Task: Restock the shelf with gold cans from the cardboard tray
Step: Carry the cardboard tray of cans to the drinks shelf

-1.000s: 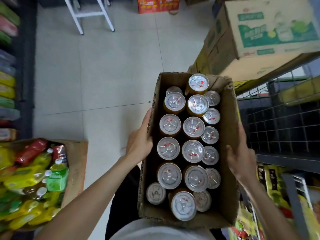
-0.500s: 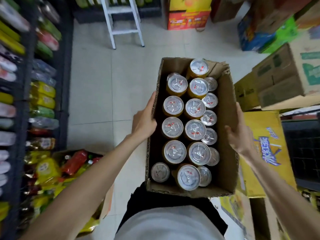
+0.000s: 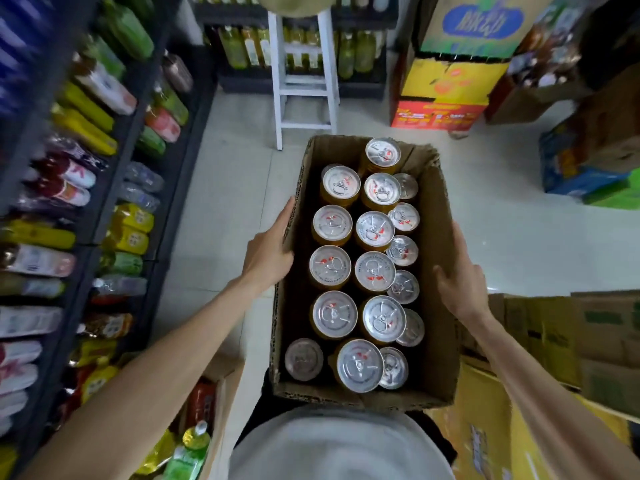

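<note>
In the aisle between the drink shelves (image 3: 86,188) and a stack of cartons, a person is carrying the cardboard tray (image 3: 436,306) out in front of the body, level and clear of the tiled floor; the left hand (image 3: 268,252) is lying flat against the tray's left wall with the fingers straight and together, while the right hand (image 3: 457,275) is pressing the right wall the same way, thumb over the rim, so the tray is being squeezed between two open palms rather than gripped. The gold cans (image 3: 372,233) are all standing upright inside it, packed in rough rows with their silver lids up; none is being taken out.

What is changing is the surroundings, not the load: over the last second the view is swinging away from the wire rack and cartons on the right and onto the left-hand shelving, and the white step stool (image 3: 304,81) is coming fuller into sight ahead; the hands are keeping the same hold throughout. That suggests the person is turning and walking the tray towards a shelf, so restocking proper is not yet begun; which shelf is meant for the cans cannot be told; the tray will likely need setting down before a hand is free.
</note>
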